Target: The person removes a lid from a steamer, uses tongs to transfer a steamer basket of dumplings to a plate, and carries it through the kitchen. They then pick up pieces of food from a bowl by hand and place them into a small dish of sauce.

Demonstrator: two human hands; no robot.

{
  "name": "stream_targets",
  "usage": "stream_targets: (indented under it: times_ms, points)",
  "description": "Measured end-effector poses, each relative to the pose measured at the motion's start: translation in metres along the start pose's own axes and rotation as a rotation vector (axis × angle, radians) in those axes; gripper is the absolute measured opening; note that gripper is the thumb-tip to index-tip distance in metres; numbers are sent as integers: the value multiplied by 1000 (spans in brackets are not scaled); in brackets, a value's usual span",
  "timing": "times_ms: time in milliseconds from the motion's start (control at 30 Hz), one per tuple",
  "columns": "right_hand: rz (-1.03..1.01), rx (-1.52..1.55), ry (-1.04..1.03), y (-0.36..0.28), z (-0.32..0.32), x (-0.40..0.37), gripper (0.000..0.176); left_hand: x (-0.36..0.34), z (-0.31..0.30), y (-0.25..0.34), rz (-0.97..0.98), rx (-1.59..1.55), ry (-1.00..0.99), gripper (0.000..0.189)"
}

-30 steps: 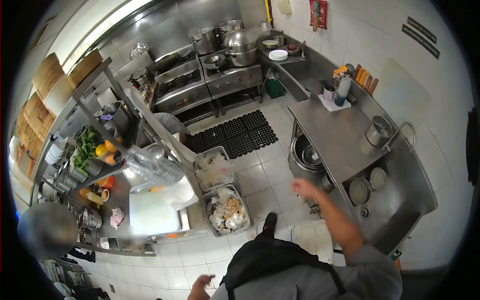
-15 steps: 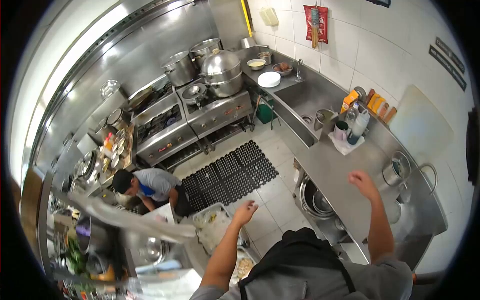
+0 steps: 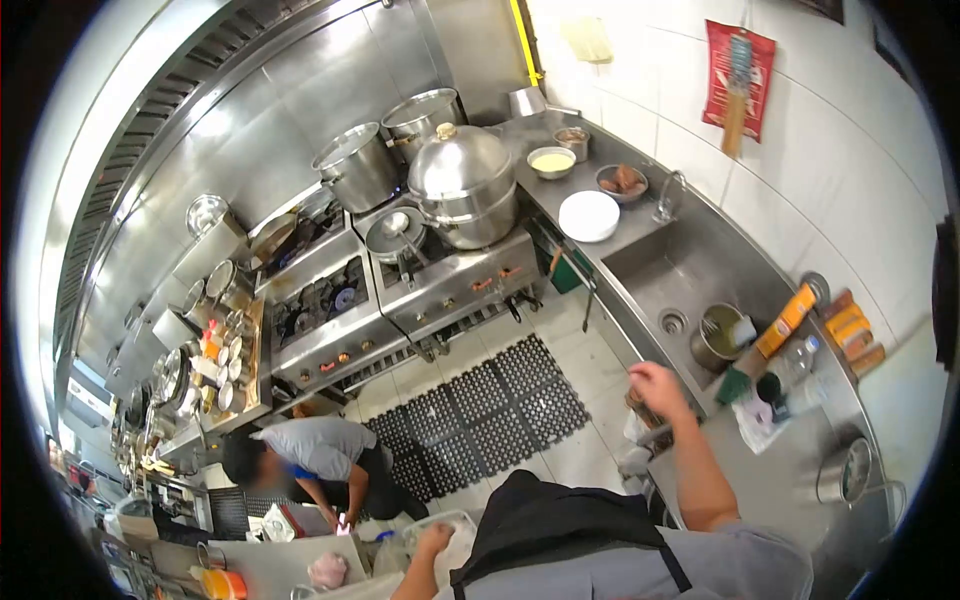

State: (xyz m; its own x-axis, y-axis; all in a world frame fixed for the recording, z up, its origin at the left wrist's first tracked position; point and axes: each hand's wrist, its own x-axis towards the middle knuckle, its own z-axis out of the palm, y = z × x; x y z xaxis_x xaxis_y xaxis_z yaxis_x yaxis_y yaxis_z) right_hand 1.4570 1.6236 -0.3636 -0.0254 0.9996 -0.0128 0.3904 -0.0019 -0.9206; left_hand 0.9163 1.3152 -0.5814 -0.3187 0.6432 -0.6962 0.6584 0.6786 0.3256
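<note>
My right hand (image 3: 658,390) is raised beside the front edge of the sink (image 3: 640,265), in the air, its fingers loosely bent and nothing seen in them. Low in the view, my left hand (image 3: 434,541) hangs over a plastic tub (image 3: 462,524) with whitish contents. Its fingers point down and are bunched; I cannot make out whether it holds or touches anything. In the sink stands a metal pot (image 3: 715,350) with greenish liquid and a whisk. White plates (image 3: 589,216) are stacked at the sink's far end.
A person (image 3: 320,460) crouches at the left by the counter (image 3: 290,560). A black rubber mat (image 3: 480,415) lies on the tiled floor. Ahead, the stove (image 3: 330,330) carries a large domed steamer (image 3: 460,190) and several pots. Bottles (image 3: 795,362) stand on the right counter (image 3: 760,480).
My view has turned and moved forward, toward the stove and sink. The right hand has shifted left, from over the counter to the sink's edge. The left hand has dropped lower. The crouching person leans further forward.
</note>
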Motion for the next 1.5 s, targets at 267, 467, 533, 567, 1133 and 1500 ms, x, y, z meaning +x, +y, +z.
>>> stream_targets:
  times_ms: [267,467,533,567,1133,1500]
  points:
    - [-145,-298,-27,44,158,236,44,122,-259,167,262,-151,519,30]
    - [180,-191,-95,87,203,335,53,215,-519,552,815,41,695,45]
    - [270,-209,-53,106,222,378,54,254,-565,660,1006,100,756,46]
    - [320,-212,-34,115,231,401,55,278,-583,705,1007,69,699,50]
    - [569,-792,511,341,331,679,53,416,-663,909,829,491,617,50]
    - [718,-582,326,190,290,645,33,319,-792,904,897,572,1092,43]
